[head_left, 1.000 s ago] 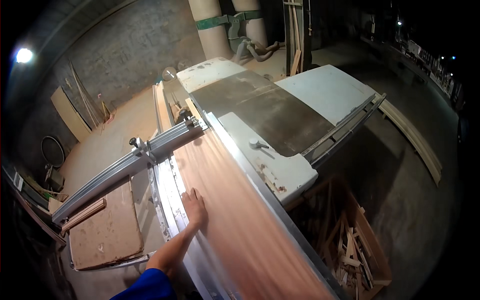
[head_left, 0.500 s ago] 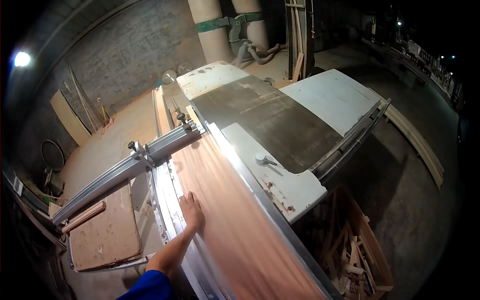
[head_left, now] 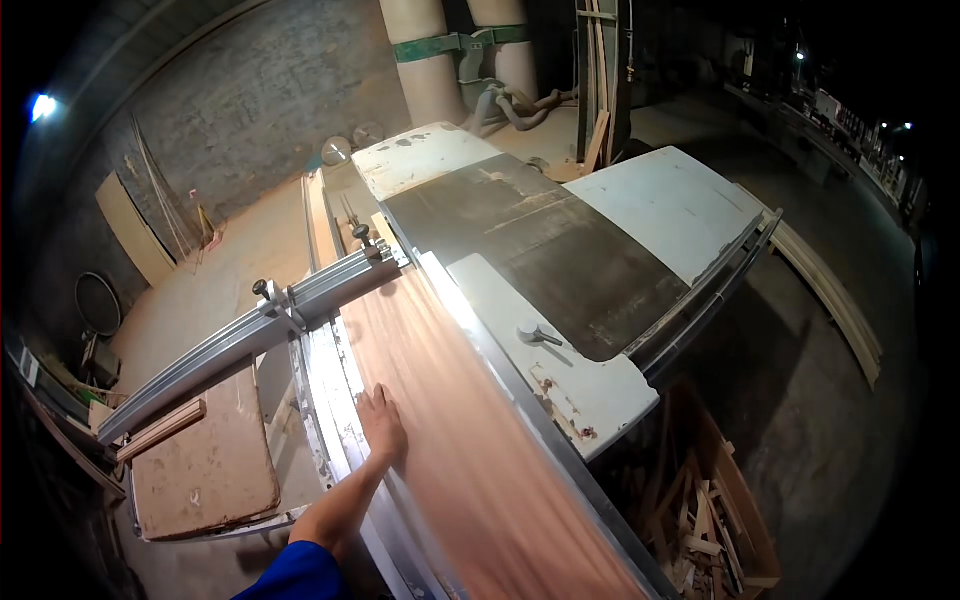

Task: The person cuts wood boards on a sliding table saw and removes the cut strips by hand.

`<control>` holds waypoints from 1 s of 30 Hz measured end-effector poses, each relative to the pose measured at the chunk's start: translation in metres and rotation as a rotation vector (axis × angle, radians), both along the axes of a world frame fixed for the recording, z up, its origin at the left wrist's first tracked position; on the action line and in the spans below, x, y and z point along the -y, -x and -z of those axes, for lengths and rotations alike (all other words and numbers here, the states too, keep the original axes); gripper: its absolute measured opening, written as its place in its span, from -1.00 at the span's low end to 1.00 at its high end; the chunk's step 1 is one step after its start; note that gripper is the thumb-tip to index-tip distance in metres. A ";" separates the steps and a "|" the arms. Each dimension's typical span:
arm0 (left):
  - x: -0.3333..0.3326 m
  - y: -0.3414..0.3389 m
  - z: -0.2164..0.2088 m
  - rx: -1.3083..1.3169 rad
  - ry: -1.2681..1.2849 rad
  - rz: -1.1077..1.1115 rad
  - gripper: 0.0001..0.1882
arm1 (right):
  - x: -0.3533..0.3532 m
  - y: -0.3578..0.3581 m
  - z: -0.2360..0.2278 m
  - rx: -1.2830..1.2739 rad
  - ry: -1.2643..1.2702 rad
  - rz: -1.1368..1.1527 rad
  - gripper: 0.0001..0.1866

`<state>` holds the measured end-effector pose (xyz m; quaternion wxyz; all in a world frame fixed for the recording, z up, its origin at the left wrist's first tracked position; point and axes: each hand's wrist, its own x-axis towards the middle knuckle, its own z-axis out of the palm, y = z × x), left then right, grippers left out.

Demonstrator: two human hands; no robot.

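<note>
The reddish-brown wood panel [head_left: 470, 440] lies flat on the sliding bench [head_left: 335, 400] of a panel saw, running from the centre of the frame down to the lower edge. Its lower part is blurred. Its upper end butts against the aluminium cross fence [head_left: 250, 335], which runs diagonally from centre to left of frame.

The left hand [head_left: 383, 425] rests palm-down at the panel's left edge, lower centre of frame. The fingers [head_left: 375, 402] are extended and flat, pressing on the surface; they are wrapped around nothing. The forearm enters from the lower edge, with a blue sleeve [head_left: 295, 578] at the bottom. The right hand is not in view.

To the right of the panel, a bright metal rail [head_left: 520, 400] borders the white machine table [head_left: 560, 380], which carries a small metal handle [head_left: 535, 335]. Beyond it lies a dark worn top plate [head_left: 540, 250].

At lower left, a brown board [head_left: 205, 465] sits on a support frame just beside the sliding bench. At lower right, a cardboard box of wood offcuts [head_left: 715, 530] stands on the floor. Two pale dust-extraction ducts [head_left: 425, 60] rise at top centre.
</note>
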<state>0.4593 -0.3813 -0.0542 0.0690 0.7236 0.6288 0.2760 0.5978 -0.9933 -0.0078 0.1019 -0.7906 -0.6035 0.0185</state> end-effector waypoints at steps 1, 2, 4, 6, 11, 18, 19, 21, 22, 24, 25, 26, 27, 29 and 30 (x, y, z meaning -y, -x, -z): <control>0.002 0.000 0.000 0.007 -0.012 0.005 -0.50 | 0.001 0.002 0.000 -0.002 0.000 0.000 -0.45; 0.005 0.000 0.001 0.014 -0.023 0.010 -0.50 | 0.002 0.003 0.000 -0.005 0.000 -0.001 -0.45; 0.006 0.001 0.004 0.015 -0.032 0.007 -0.50 | 0.002 0.003 -0.002 -0.004 0.003 -0.002 -0.45; 0.010 0.001 0.004 0.017 -0.040 0.003 -0.51 | 0.004 0.003 -0.002 -0.001 -0.001 -0.004 -0.45; 0.019 -0.001 -0.004 0.038 -0.041 0.015 -0.51 | 0.006 0.006 -0.002 0.000 -0.013 -0.017 -0.45; 0.020 -0.007 -0.015 0.025 -0.032 0.020 -0.52 | 0.014 0.008 0.000 -0.002 -0.049 -0.032 -0.45; 0.017 -0.006 -0.016 0.027 -0.033 0.025 -0.52 | 0.013 0.008 -0.001 0.001 -0.051 -0.032 -0.45; 0.012 -0.001 -0.017 0.025 -0.015 0.012 -0.51 | 0.011 0.010 0.000 0.004 -0.056 -0.033 -0.45; 0.011 0.000 -0.017 0.026 -0.005 0.006 -0.51 | 0.014 0.012 0.002 0.004 -0.057 -0.030 -0.45; 0.008 -0.002 -0.017 0.041 -0.017 0.011 -0.50 | 0.019 0.018 0.005 0.008 -0.054 -0.024 -0.44; 0.005 -0.003 -0.019 0.029 -0.013 0.014 -0.51 | 0.019 0.018 0.008 0.008 -0.056 -0.024 -0.44; 0.002 -0.003 -0.021 0.015 -0.009 0.016 -0.51 | 0.019 0.018 0.010 0.009 -0.055 -0.027 -0.44; 0.002 -0.002 -0.022 -0.018 -0.035 0.026 -0.51 | 0.021 0.019 0.014 0.012 -0.053 -0.029 -0.44; -0.003 0.002 -0.023 -0.014 -0.034 0.010 -0.52 | 0.026 0.021 0.023 0.010 -0.054 -0.048 -0.44; -0.003 0.004 -0.022 -0.012 -0.026 -0.005 -0.52 | 0.031 0.023 0.030 0.008 -0.050 -0.061 -0.44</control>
